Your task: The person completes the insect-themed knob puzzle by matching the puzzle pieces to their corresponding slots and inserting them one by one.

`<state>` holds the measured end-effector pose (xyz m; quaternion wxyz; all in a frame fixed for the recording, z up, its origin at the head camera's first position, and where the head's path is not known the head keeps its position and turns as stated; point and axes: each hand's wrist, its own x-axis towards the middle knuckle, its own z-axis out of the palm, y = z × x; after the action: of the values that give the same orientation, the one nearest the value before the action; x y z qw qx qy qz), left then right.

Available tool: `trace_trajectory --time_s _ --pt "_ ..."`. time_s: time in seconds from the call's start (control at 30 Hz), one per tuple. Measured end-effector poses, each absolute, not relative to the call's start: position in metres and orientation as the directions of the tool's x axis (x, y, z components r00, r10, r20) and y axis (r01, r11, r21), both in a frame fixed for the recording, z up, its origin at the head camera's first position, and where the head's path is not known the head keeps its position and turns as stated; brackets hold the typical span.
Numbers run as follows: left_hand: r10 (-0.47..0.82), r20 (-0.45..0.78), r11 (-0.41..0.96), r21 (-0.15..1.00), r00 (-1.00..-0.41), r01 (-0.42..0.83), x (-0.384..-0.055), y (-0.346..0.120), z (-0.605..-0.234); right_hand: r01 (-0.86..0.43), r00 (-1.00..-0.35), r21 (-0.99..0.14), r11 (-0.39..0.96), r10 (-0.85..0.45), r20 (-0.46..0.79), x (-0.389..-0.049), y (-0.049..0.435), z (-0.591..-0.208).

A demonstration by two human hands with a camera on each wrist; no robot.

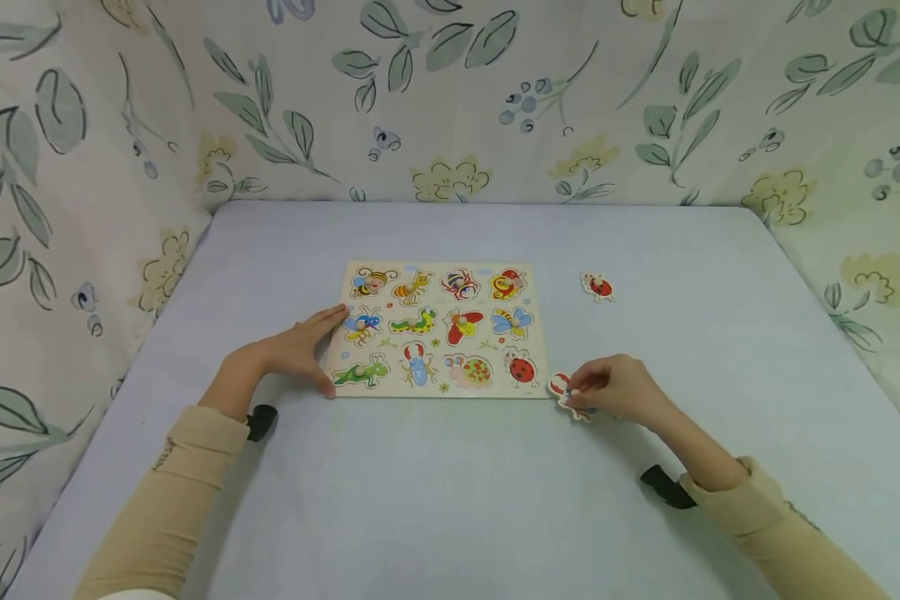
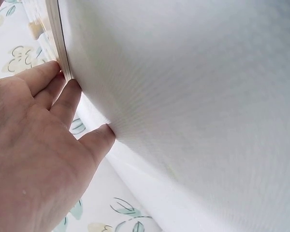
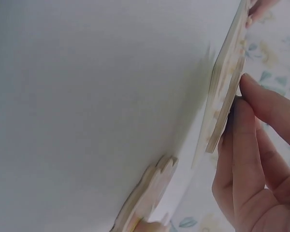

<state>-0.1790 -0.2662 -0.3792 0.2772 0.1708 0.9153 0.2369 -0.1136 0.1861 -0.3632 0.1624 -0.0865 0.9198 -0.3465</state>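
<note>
A wooden puzzle board (image 1: 438, 393) printed with colourful insects lies flat on the table. My left hand (image 1: 294, 346) rests against its left edge, thumb and fingers spread; in the left wrist view, fingertips (image 2: 73, 87) meet the board's side. Just off the board's lower right corner, my right hand (image 1: 618, 387) pinches a red-and-blue beetle puzzle piece (image 1: 560, 385) by its knob. From the right wrist, this piece (image 3: 225, 113) shows edge-on under my thumb and fingers, its printed face mostly hidden.
A ladybug puzzle piece (image 1: 598, 287) lies on the pale table (image 1: 435, 500), right of the board's upper corner. Floral cloth (image 1: 450, 100) hangs behind the table and along both sides. A dark strap end (image 1: 667, 487) hangs below my right wrist, another (image 1: 262, 422) below my left.
</note>
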Motion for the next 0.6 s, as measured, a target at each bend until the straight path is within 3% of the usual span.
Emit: trace_trajectory --time_s 0.6 --pt "0.442 -0.421 0.827 0.533 -0.792 0.178 -0.178 -0.267 -0.38 -0.119 -0.92 -0.694 0.71 -0.342 -0.192 -0.125 0.159 -0.367"
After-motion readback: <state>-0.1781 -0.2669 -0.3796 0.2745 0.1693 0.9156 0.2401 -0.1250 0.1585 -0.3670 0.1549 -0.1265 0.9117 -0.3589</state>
